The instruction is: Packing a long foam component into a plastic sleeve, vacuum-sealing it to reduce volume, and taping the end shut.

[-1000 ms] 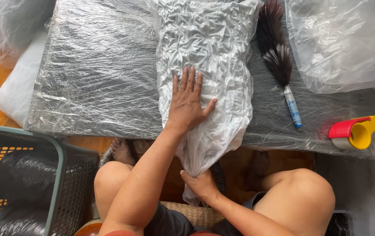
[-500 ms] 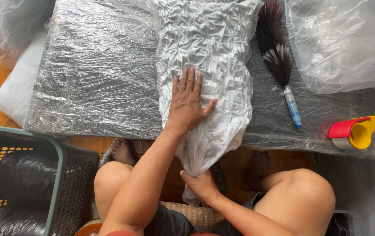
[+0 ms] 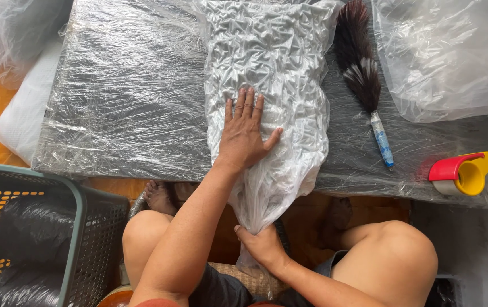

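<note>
Nothing has visibly moved since the earlier frames: both hands and the bag keep the same places. One left hand (image 3: 246,136) lies flat, palm down, on a vacuum-packed plastic bag (image 3: 269,85), its fingers (image 3: 243,105) stretched together and the thumb spread to the side, pressing and not gripping. Under them the bag runs lengthwise across the tabletop (image 3: 124,108) and hangs over its near edge. Below that edge the right hand (image 3: 264,245) holds the bag's narrowed loose end, fingers closed around the bunched film. The bag is whitish, tightly wrinkled and stiff-looking on top, smoother and slack near the end. Shiny, creased plastic film covers the dark tabletop. Beside the bag lies a dark feather duster (image 3: 360,68) with a blue handle, and near the corner a red and yellow tape dispenser (image 3: 462,173).
</note>
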